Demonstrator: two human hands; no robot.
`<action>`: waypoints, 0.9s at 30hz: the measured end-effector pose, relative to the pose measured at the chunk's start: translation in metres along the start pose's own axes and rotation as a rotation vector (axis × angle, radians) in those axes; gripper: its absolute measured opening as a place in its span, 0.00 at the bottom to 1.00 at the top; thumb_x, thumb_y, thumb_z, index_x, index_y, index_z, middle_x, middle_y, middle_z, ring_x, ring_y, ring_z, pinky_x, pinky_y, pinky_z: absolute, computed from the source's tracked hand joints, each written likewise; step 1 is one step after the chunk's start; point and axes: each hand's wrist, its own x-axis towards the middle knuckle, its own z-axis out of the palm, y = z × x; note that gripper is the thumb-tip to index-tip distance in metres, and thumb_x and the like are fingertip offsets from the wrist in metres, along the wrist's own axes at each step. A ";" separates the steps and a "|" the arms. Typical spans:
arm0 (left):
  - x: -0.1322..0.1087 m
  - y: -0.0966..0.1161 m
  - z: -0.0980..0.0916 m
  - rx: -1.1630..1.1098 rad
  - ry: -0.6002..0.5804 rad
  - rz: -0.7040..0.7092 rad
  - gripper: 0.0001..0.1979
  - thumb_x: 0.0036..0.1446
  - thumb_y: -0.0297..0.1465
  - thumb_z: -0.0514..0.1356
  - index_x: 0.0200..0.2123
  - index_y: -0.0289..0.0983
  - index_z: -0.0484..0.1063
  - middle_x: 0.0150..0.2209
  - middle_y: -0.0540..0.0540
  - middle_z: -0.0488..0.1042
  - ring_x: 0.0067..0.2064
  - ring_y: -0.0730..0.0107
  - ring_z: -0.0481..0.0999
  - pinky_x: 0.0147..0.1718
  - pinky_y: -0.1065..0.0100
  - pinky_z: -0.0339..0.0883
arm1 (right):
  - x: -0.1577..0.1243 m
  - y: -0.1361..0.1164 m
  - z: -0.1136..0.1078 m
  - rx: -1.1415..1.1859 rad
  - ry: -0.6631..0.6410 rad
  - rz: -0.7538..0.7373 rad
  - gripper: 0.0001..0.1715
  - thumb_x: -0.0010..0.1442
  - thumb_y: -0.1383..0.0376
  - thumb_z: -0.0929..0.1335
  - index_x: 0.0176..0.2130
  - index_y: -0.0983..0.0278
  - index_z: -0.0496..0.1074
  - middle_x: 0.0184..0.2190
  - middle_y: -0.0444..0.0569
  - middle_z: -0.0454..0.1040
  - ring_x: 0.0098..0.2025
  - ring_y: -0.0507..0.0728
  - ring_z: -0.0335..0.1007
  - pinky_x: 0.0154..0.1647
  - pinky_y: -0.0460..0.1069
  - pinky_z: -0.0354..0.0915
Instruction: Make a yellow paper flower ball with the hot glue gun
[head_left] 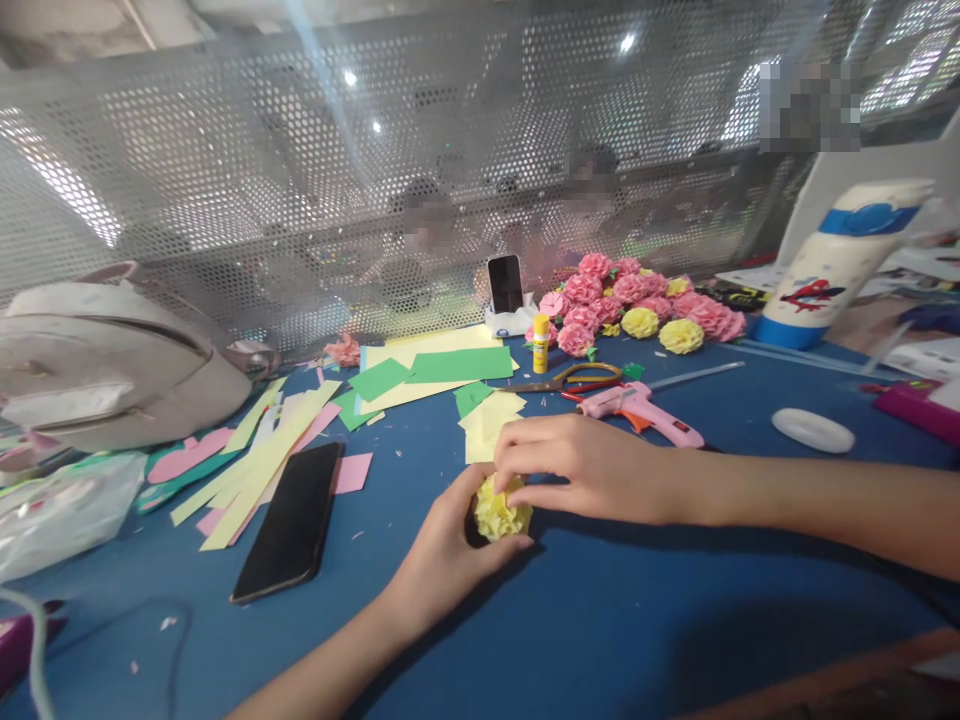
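A ruffled yellow paper flower (501, 512) sits low over the blue tabletop, between my two hands. My left hand (450, 540) curves round its left and near side, thumb along the front, holding it. From the right, my right hand (577, 470) reaches over the flower with fingers bent onto its top petals; its fingertips are partly hidden among them. Just behind the flower lie pale yellow paper pieces (484, 432). A pink hot glue gun (645, 410) rests beyond my right hand, near scissors (577, 380) with dark blades.
Left are a black phone (289, 525), paper strips (255, 470) and a pale backpack (112, 360). At the back stand a glue stick (540, 345), a small propped phone (505, 284) and a pile of pink flowers (600, 300). A bottle (832, 270) and white oval object (813, 430) are right.
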 end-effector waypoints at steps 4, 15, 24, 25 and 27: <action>0.001 0.002 0.000 -0.013 -0.018 -0.007 0.21 0.53 0.33 0.68 0.49 0.39 0.69 0.46 0.47 0.76 0.47 0.61 0.75 0.46 0.65 0.68 | 0.002 -0.001 0.003 0.000 -0.003 0.018 0.04 0.63 0.72 0.69 0.36 0.68 0.76 0.37 0.48 0.71 0.40 0.53 0.69 0.41 0.47 0.62; 0.001 -0.001 0.000 -0.018 -0.012 -0.034 0.23 0.53 0.36 0.68 0.51 0.39 0.68 0.47 0.46 0.77 0.47 0.59 0.76 0.46 0.65 0.68 | 0.007 0.001 0.014 0.037 0.016 0.056 0.05 0.63 0.72 0.69 0.35 0.67 0.76 0.34 0.46 0.71 0.35 0.51 0.68 0.37 0.46 0.60; 0.000 0.001 0.003 0.009 0.000 -0.015 0.23 0.52 0.37 0.68 0.49 0.39 0.69 0.45 0.46 0.77 0.46 0.60 0.76 0.45 0.65 0.68 | -0.002 0.003 0.021 0.044 0.059 -0.009 0.06 0.64 0.70 0.68 0.36 0.67 0.76 0.36 0.47 0.72 0.39 0.52 0.69 0.42 0.47 0.64; 0.000 0.002 0.004 0.004 -0.002 -0.014 0.22 0.52 0.37 0.69 0.49 0.38 0.69 0.45 0.46 0.77 0.46 0.60 0.76 0.45 0.65 0.69 | -0.003 0.003 0.021 0.042 0.075 -0.017 0.06 0.64 0.70 0.68 0.36 0.67 0.76 0.36 0.47 0.72 0.39 0.53 0.69 0.42 0.47 0.64; 0.000 0.004 0.004 -0.004 -0.008 -0.018 0.22 0.53 0.36 0.68 0.49 0.39 0.69 0.45 0.47 0.77 0.46 0.60 0.76 0.45 0.65 0.69 | -0.006 0.002 0.019 0.023 0.090 -0.029 0.06 0.65 0.69 0.68 0.38 0.66 0.77 0.38 0.48 0.72 0.41 0.53 0.69 0.44 0.48 0.64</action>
